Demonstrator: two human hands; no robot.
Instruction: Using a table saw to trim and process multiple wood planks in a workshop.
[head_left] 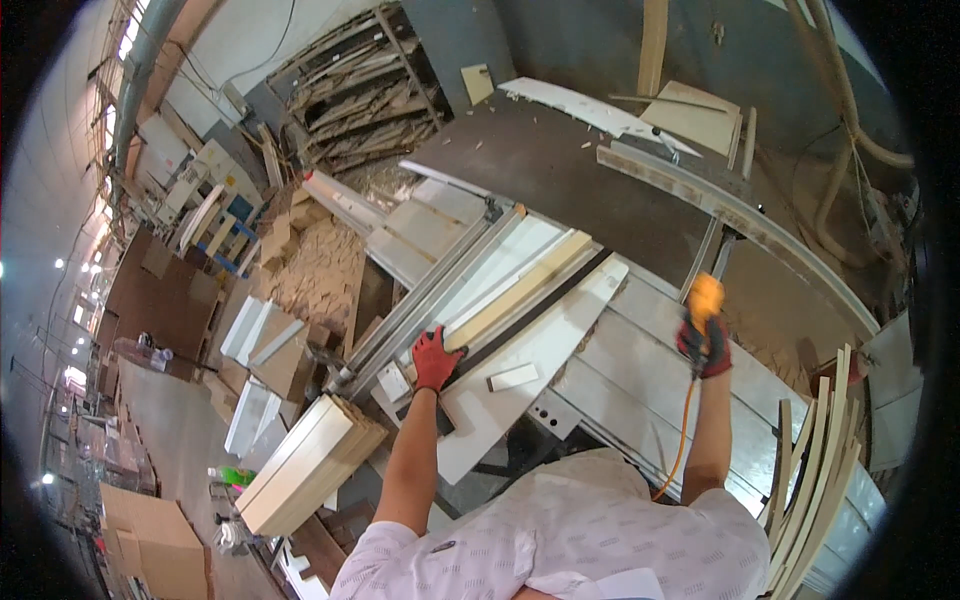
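My left hand [435,361], in a red and black glove, grips the near end of a pale wooden strip [525,285], thumb to one side and fingers to the other. The strip lies lengthwise on a white board [590,305], beside a dark strip [535,315]. A small white block [513,377] rests on the board to the right of this hand. Out to the right, my gloved right hand [704,346] is closed around an orange hand tool [705,297], held above the grey slatted table. An orange hose [682,440] hangs from the tool; blur hides its exact kind.
A metal rail [430,275] runs along the board's left side. Stacked pale wooden boards [305,465] stand at lower left, and long thin strips [815,470] lean at lower right. Beyond are a dark table [530,155], a fence beam [740,215] and a scrap rack [355,95].
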